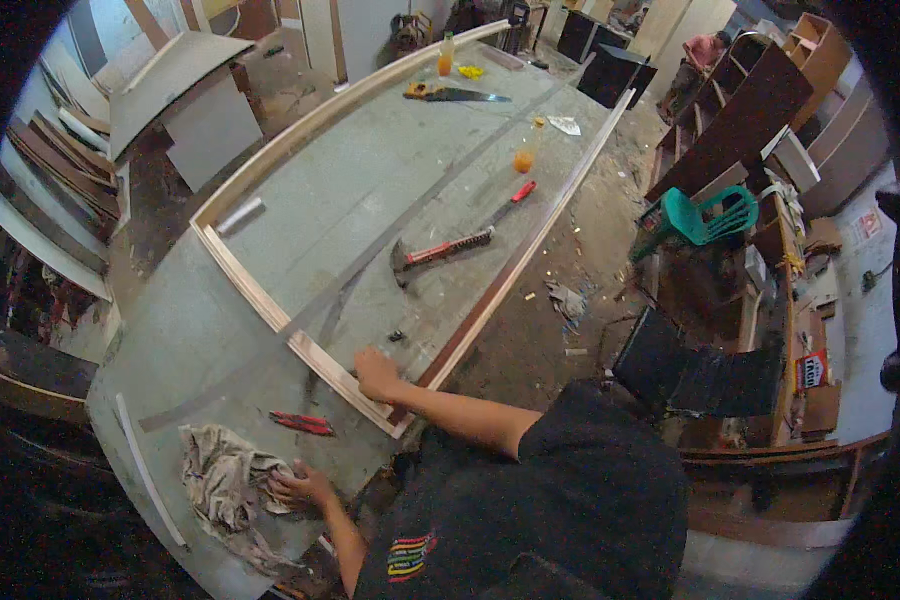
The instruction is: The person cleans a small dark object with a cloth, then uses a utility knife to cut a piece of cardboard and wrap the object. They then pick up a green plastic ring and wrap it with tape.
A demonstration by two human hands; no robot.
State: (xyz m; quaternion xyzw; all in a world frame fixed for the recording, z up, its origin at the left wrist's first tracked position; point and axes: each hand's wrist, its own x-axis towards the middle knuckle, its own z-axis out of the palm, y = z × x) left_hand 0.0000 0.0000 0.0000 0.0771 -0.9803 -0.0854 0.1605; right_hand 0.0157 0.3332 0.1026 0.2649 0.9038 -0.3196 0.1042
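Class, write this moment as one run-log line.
left hand: at rag | right hand: by frame | on table: hammer, saw

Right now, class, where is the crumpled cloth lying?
In the head view, the crumpled cloth lies at lower left on the table, with the left hand at its right edge and a thin white strip to its left.

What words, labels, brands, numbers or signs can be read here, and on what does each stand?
Packet, red and white: large printed lettering, wording not copied here.
Wall notice, pale with red marks: too small and blurred to read.
Shirt emblem, coloured stripes: letter-like marks, too small to read reliably.
I can make out no other text.
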